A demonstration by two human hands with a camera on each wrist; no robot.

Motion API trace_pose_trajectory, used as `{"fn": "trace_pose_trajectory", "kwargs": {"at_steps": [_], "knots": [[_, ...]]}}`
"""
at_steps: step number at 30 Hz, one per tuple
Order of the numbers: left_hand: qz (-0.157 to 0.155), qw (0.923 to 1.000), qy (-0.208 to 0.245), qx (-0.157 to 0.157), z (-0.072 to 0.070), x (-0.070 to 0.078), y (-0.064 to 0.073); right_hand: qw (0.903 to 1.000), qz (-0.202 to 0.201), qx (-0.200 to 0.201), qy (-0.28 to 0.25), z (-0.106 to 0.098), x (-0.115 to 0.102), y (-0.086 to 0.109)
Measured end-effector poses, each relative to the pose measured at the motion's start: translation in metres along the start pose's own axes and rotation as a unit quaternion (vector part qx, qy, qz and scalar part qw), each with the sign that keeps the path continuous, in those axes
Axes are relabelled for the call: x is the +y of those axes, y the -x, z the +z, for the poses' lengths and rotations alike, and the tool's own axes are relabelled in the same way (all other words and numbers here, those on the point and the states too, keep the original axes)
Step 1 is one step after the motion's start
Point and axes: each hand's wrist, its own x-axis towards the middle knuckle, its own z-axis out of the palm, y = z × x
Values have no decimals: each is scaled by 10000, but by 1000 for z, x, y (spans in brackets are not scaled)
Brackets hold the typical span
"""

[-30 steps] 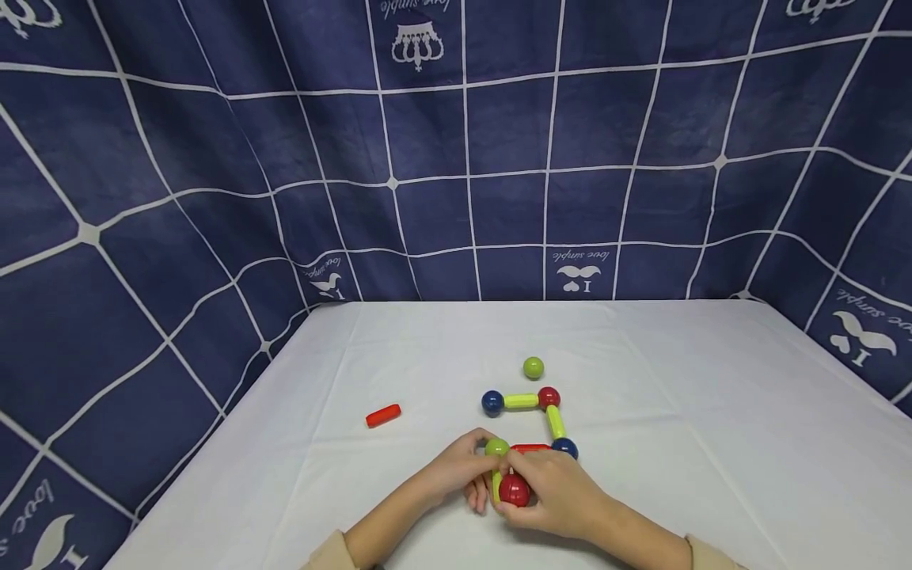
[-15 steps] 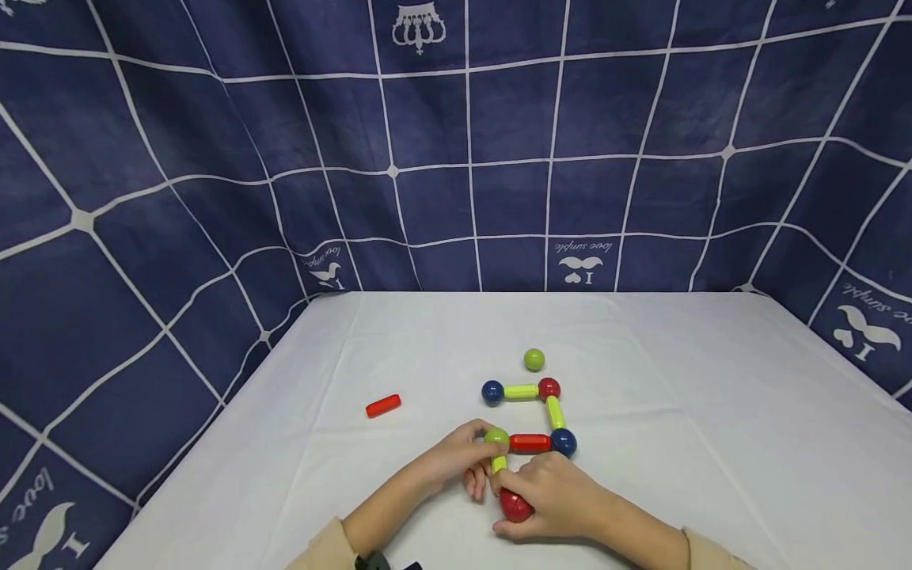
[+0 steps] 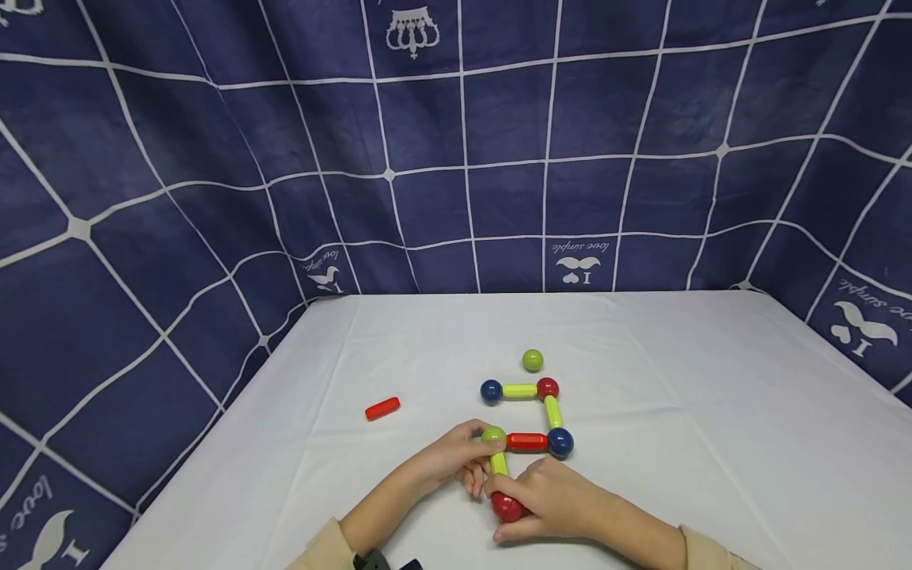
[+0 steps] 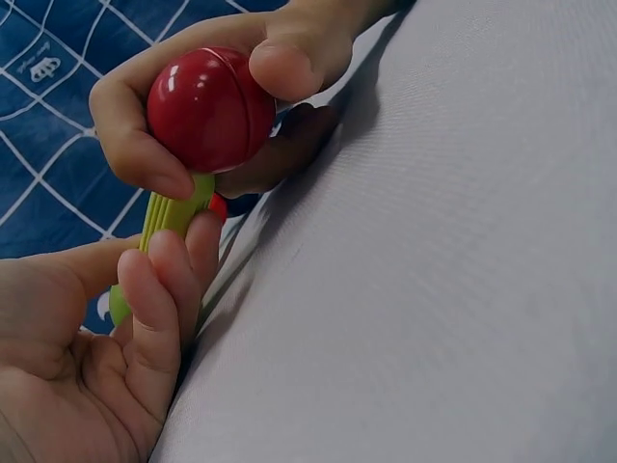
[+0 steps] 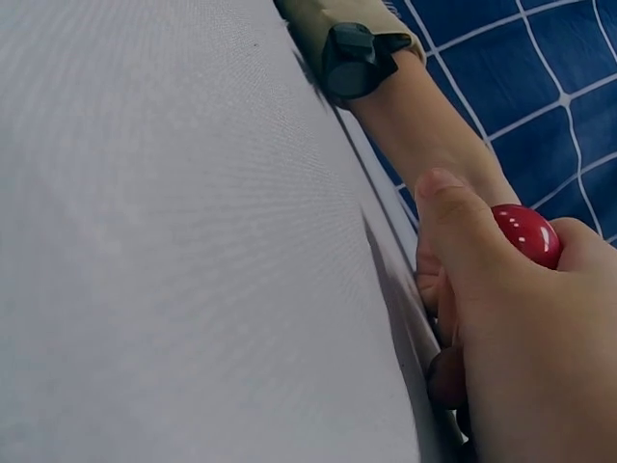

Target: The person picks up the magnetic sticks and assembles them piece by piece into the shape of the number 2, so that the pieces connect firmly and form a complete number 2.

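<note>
In the head view my left hand (image 3: 454, 459) pinches a green ball (image 3: 494, 435) at the corner of a chain of rods and balls. My right hand (image 3: 559, 500) grips a red ball (image 3: 507, 507), with thumb and fingers round it. A yellow-green rod (image 3: 499, 464) runs between these two balls; the left wrist view shows its ribbed side (image 4: 170, 214) below the red ball (image 4: 210, 108). From the green ball a red rod (image 3: 527, 442) leads to a blue ball (image 3: 560, 443). In the right wrist view my right hand covers most of the red ball (image 5: 528, 235).
The chain continues through a yellow-green rod (image 3: 552, 412), a red ball (image 3: 548, 388) and another yellow-green rod (image 3: 519, 390) to a blue ball (image 3: 492, 392). A loose green ball (image 3: 532, 360) lies behind it, a loose red rod (image 3: 381, 408) to the left, all on the white-covered table (image 3: 677, 380).
My right hand has drawn the red ball nearer the front, then slightly left, uncovering more of the yellow-green rod and the red rod. My left hand stays at the green ball.
</note>
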Motion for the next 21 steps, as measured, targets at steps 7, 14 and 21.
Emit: {"fn": "trace_pose_trajectory", "kwargs": {"at_steps": [7,14,21], "knots": [[-1,10000,-82,19,2,1,1,9978,201,307,-546,-1,3,1],[205,9995,-188,-171,4,0,3,9769,805,1857,-680,1,7,-1],[186,9990,-369,-143,3,1,0,9715,1325,1963,10,-1,28,2]]}}
